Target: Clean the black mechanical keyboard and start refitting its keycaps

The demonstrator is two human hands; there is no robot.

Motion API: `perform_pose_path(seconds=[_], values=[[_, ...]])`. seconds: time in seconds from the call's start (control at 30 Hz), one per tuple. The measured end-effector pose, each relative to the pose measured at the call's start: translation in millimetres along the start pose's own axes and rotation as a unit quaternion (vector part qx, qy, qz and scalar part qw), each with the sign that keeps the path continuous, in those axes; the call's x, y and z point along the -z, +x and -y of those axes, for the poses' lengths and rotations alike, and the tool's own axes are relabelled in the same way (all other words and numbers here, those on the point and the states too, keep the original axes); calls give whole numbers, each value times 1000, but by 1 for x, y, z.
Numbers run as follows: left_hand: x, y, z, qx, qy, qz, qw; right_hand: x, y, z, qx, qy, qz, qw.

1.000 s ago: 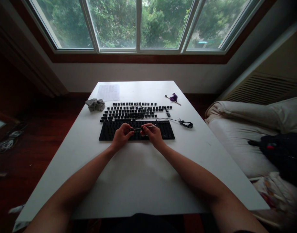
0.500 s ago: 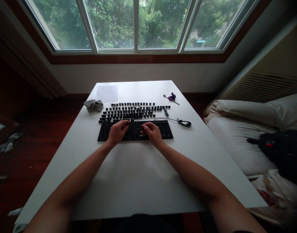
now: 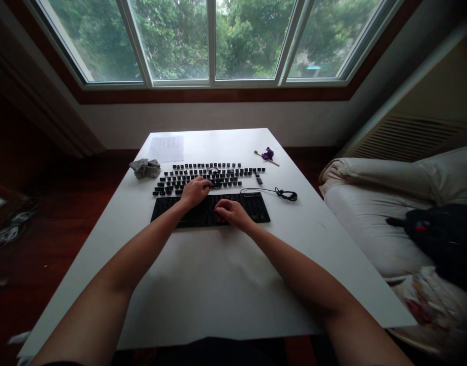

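Observation:
A black keyboard (image 3: 168, 208) lies across the white table, its key area looking largely bare of caps. Beyond it, loose black keycaps (image 3: 187, 173) stand in several rows. My left hand (image 3: 195, 192) reaches over the keyboard's back edge, fingertips bunched at the nearest keycaps. Whether a cap is between them is too small to tell. My right hand (image 3: 235, 212) rests over the middle of the keyboard with thumb and fingers curled into a pinch. Whatever lies between those fingers is hidden.
A coiled black cable (image 3: 287, 195) runs to the right of the keyboard. Behind are a grey cloth (image 3: 145, 168), a paper sheet (image 3: 167, 148), and a brush (image 3: 273, 162) with a purple cloth (image 3: 267, 153). A pale sofa (image 3: 355, 208) stands right of the table (image 3: 226, 284).
My left hand has moved forward and right, from above the keyboard to the keycap rows. My right hand stays over the keyboard, its fingers curled in more. The view has shifted slightly.

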State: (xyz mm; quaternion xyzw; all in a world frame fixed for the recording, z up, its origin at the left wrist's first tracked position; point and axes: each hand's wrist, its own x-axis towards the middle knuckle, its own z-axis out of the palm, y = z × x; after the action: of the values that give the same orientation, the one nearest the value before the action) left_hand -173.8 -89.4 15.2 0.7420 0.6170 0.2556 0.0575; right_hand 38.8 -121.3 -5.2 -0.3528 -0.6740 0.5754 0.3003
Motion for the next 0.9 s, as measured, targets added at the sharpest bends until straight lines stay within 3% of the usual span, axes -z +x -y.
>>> perform_pose_path(seconds=[0.27,0.53,0.9], values=[[-13,13,-3,-47,33,38,998,1,0,-1,-8,-4,-5,1000],[-24,22,-5,-45,39,54,997,2,-2,0,1,2,-9,1000],[-29,32,13,-64,35,88,993,2,-1,-1,-8,5,-5,1000]])
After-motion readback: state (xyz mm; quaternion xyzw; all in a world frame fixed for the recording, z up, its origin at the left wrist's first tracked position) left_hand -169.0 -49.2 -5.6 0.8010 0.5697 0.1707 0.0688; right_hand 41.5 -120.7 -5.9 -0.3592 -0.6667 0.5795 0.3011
